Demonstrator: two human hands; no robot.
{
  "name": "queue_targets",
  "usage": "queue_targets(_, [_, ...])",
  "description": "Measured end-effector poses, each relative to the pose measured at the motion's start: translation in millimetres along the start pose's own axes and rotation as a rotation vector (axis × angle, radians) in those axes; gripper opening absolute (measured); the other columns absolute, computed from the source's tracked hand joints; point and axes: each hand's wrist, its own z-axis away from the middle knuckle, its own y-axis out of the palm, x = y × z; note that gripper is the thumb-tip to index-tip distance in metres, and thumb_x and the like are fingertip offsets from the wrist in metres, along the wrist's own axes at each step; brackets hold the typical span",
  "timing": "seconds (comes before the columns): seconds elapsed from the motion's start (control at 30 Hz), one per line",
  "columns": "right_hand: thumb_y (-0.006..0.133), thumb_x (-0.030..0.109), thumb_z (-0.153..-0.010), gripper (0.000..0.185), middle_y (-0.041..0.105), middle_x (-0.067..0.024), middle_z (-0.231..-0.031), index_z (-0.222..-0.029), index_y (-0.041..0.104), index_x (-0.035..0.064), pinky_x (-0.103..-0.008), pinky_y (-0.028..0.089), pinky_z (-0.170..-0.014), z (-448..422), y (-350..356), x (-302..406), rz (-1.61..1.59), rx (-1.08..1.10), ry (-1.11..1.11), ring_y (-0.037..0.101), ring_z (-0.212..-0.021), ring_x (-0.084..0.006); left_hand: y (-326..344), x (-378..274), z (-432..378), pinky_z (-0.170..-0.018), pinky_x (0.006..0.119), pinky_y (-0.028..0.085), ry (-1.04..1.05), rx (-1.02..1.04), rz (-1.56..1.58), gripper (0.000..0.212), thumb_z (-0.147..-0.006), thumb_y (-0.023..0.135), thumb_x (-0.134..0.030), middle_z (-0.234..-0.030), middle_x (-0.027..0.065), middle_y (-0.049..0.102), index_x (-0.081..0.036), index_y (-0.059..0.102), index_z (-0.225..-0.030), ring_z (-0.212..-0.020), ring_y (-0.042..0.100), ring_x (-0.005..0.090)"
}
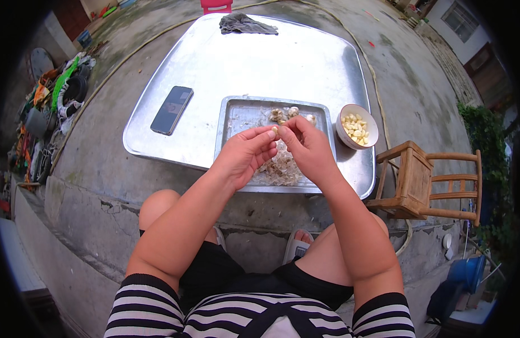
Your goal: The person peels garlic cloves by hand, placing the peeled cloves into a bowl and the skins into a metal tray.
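Observation:
My left hand [249, 152] and my right hand [306, 141] meet above a metal tray [239, 110]. A small garlic clove [275, 130] is pinched between the left thumb and fingertips, and the right thumb and fingers close on its other side. Beyond my hands, several garlic bulbs [293, 111] lie in the tray, partly hidden by the right hand. Beneath the hands is a heap of papery garlic skins [283, 169]. To the right of the tray stands a white bowl [372, 132] with peeled garlic cloves [354, 126] in it.
The shiny metal table [260, 63] carries a smartphone [172, 110] at left and a crumpled grey cloth [245, 24] at the far edge. A wooden chair [416, 186] stands close on the right. A hose [112, 91] curves over the concrete ground around the table.

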Motion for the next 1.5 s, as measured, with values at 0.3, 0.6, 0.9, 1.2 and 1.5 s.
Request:
queue_targets(0.3, [0.068, 0.010, -0.088, 0.011, 0.067, -0.0103, -0.081, -0.091, 0.063, 0.0019, -0.0350, 0.052, -0.064, 2, 1, -1, 0.242, -0.057, -0.088, 0.065, -0.069, -0.0221, 11, -5, 7, -0.088, 0.030, 0.059, 0.123, -0.054, -0.238, 0.025, -0.097, 0.069, -0.012, -0.105, 0.0081, 0.070, 0.001, 0.066, -0.117, -0.094, 0.069, 0.0153])
queue_targets(0.6, [0.068, 0.007, -0.085, 0.008, 0.066, -0.0076, -0.077, -0.090, 0.064, 0.0013, -0.0304, 0.051, -0.062, 3, 3, 2, 0.171, -0.059, -0.076, 0.063, -0.067, -0.0161, 4, -2, 2, -0.087, 0.030, 0.061, 0.071, 0.002, -0.053, 0.019, -0.098, 0.068, -0.011, -0.100, 0.0070, 0.071, 0.002, 0.068, -0.112, -0.089, 0.069, 0.0140])
queue_targets(0.9, [0.064, 0.004, -0.091, 0.006, 0.060, 0.0018, -0.078, -0.092, 0.061, 0.0001, -0.0204, 0.047, -0.062, 2, 4, -2, 0.060, 0.042, -0.001, 0.055, -0.071, -0.0033, 8, -5, 5, -0.089, 0.029, 0.060, 0.072, 0.012, -0.158, 0.028, -0.101, 0.064, -0.015, -0.104, 0.0086, 0.071, 0.004, 0.067, -0.121, -0.092, 0.069, 0.0140])
queue_targets(1.2, [0.066, 0.009, -0.086, 0.009, 0.063, -0.0042, -0.069, -0.087, 0.064, 0.0005, -0.0275, 0.048, -0.059, 0, 0, -4, 0.057, -0.029, 0.002, 0.057, -0.062, -0.0103, 8, -11, 7, -0.091, 0.028, 0.059, 0.061, 0.080, -0.256, 0.032, -0.099, 0.066, -0.013, -0.106, 0.0088, 0.070, 0.004, 0.066, -0.126, -0.094, 0.068, 0.0141])
queue_targets(1.5, [0.067, 0.012, -0.088, 0.011, 0.063, -0.0059, -0.069, -0.087, 0.063, 0.0017, -0.0303, 0.048, -0.059, -7, -12, -12, 0.134, -0.107, -0.039, 0.058, -0.061, -0.0141, 3, -14, 6, -0.091, 0.031, 0.060, 0.042, 0.044, -0.203, 0.032, -0.101, 0.062, -0.009, -0.109, 0.0099, 0.069, 0.004, 0.060, -0.129, -0.093, 0.068, 0.0135])
